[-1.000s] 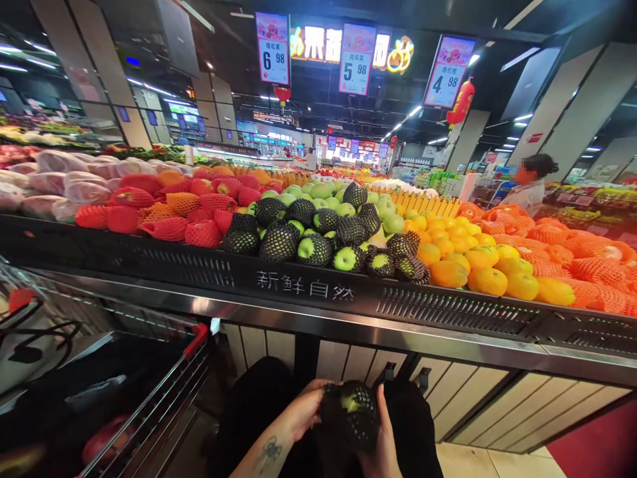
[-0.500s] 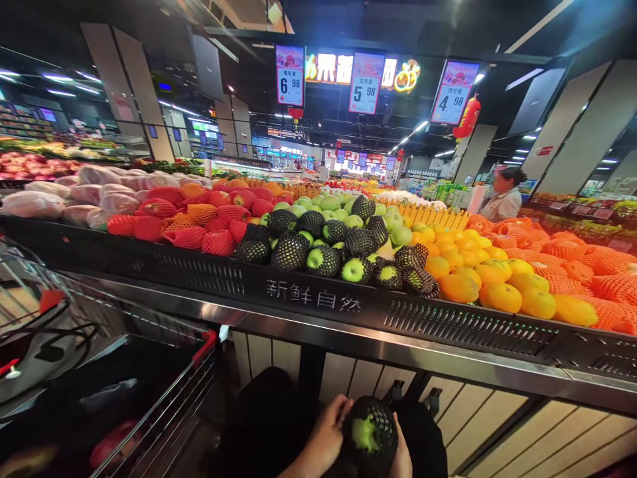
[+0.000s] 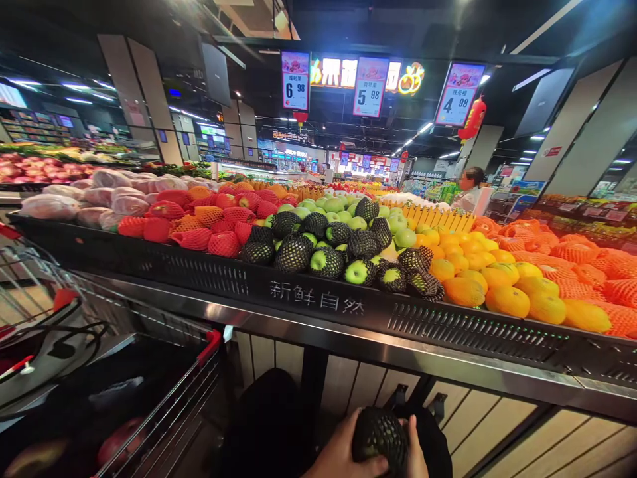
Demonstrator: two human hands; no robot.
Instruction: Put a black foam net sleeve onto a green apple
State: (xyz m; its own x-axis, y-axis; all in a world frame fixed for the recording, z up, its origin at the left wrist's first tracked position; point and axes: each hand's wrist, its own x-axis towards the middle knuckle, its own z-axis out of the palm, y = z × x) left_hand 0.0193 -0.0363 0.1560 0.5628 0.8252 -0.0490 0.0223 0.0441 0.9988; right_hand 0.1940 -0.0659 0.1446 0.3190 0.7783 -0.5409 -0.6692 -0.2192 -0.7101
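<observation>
Between my two hands, low in the head view, is a green apple wrapped in a black foam net. My left hand grips it from the left, with the thumb across its lower front. On its right side my right hand presses with curved fingers. The net covers nearly all the side that faces me. Ahead on the display lie more green apples, several in the same black nets, behind the black front rail.
Red-netted fruit lies left of the apples, oranges to the right. A metal shopping cart with fruit in it stands at my left. Price signs hang overhead. A person stands beyond the display at the right.
The netted apple has turned in my hands: its bare green patch faced me before, and black net faces me now. The left thumb has come round its front. The distant person appears further left.
</observation>
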